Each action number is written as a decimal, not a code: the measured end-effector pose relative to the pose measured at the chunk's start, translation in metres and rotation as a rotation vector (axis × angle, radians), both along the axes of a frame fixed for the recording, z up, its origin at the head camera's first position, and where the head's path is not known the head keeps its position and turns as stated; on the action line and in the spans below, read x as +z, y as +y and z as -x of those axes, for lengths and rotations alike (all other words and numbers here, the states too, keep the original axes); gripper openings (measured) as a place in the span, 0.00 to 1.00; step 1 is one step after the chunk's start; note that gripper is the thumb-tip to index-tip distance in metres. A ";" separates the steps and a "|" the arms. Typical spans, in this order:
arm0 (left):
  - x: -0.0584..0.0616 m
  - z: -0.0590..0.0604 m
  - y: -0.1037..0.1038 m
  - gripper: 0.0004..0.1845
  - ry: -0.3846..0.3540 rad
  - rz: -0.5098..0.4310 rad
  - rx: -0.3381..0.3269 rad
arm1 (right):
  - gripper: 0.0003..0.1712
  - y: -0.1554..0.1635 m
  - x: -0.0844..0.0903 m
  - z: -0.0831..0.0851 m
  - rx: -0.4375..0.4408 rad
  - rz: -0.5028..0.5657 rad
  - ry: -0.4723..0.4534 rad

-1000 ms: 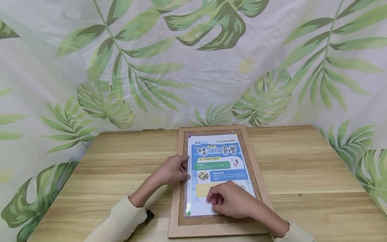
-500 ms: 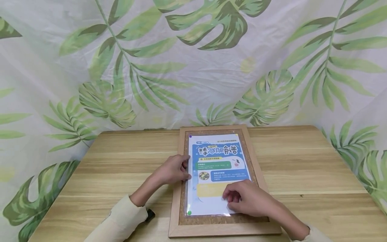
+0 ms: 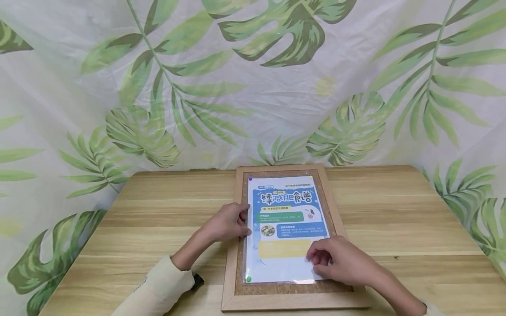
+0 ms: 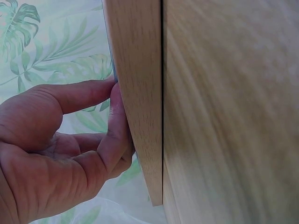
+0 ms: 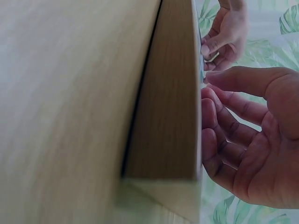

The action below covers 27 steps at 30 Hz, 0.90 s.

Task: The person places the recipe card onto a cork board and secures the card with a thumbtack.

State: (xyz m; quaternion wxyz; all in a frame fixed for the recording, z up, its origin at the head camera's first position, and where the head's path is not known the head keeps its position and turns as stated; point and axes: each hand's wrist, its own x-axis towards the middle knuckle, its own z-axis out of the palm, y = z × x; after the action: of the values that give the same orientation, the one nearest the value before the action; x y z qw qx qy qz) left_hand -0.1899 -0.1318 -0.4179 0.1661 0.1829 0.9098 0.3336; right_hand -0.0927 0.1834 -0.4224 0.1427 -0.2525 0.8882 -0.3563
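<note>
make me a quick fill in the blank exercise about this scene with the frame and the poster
1. The poster lies inside a wooden ____ with a cork border.
2. The left hand rests on the poster's ____ edge.
3. The pin at the poster's near left corner is coloured ____.
4. The right hand touches the poster's near ____ corner.

Missing words: frame; left; green; right

Both hands (image 3: 225, 224) (image 3: 341, 261) lie loosely curled
</note>
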 end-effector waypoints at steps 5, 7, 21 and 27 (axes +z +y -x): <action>0.000 0.000 0.000 0.35 -0.003 0.014 0.005 | 0.07 0.012 0.000 -0.002 -0.013 0.013 -0.007; -0.001 0.000 0.000 0.35 -0.002 0.011 0.006 | 0.06 0.018 0.000 -0.003 -0.019 0.022 -0.012; -0.001 0.000 0.000 0.37 -0.003 0.010 0.007 | 0.05 0.059 -0.005 -0.007 -0.040 0.063 0.093; -0.002 0.001 0.000 0.37 0.000 0.006 -0.001 | 0.04 0.073 -0.009 -0.010 -0.082 0.052 0.116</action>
State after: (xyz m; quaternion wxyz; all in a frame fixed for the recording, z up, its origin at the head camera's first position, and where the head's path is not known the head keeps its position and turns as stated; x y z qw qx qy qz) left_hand -0.1906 -0.1315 -0.4194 0.1669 0.1828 0.9107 0.3306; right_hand -0.0829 0.2569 -0.4310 0.0697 -0.2398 0.8949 -0.3698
